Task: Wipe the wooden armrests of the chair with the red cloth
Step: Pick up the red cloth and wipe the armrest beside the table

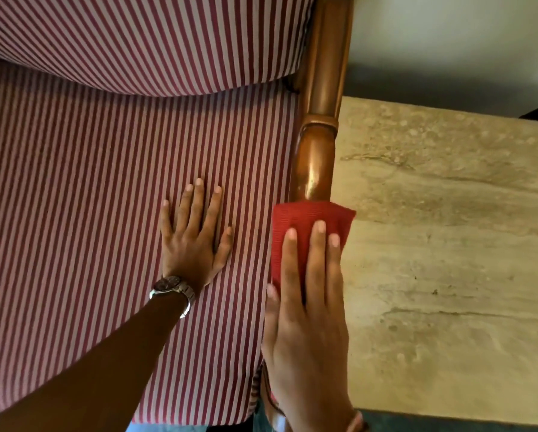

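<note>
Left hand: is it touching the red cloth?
Apart. The head view shows the left hand flat on the striped seat cushion, with stripes visible between its thumb and the red cloth under the right hand.

One head-worn wide-angle view looks steeply down from close above the striped seat cushion (105,198) of a chair. The wooden armrest (319,120) runs near to far right of centre, stone-patterned floor (448,244) fills the right, and both forearms enter from the near edge.
</note>
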Demonstrator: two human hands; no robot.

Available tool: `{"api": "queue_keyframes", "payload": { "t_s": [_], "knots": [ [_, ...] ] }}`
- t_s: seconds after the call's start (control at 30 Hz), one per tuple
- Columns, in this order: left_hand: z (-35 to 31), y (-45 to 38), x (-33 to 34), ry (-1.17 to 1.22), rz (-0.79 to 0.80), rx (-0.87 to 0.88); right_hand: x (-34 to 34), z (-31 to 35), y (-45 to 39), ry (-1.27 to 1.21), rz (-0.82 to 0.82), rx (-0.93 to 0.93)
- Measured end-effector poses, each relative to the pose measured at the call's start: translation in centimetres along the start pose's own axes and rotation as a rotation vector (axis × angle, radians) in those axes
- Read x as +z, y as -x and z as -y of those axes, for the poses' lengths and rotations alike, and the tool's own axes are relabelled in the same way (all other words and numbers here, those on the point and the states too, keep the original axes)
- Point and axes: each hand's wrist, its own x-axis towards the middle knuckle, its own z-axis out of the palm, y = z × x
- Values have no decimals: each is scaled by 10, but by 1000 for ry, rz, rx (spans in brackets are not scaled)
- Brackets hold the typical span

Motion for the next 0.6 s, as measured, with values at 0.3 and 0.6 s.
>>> {"api": "queue_keyframes", "payload": {
  "t_s": [0.3,0.6],
  "knots": [
    [3,-1,9,-2,-26,1,-3,-2,-121,22,-74,35],
    [4,0,12,-4,-76,22,3,3,-66,70,-33,36]
  ]
}}
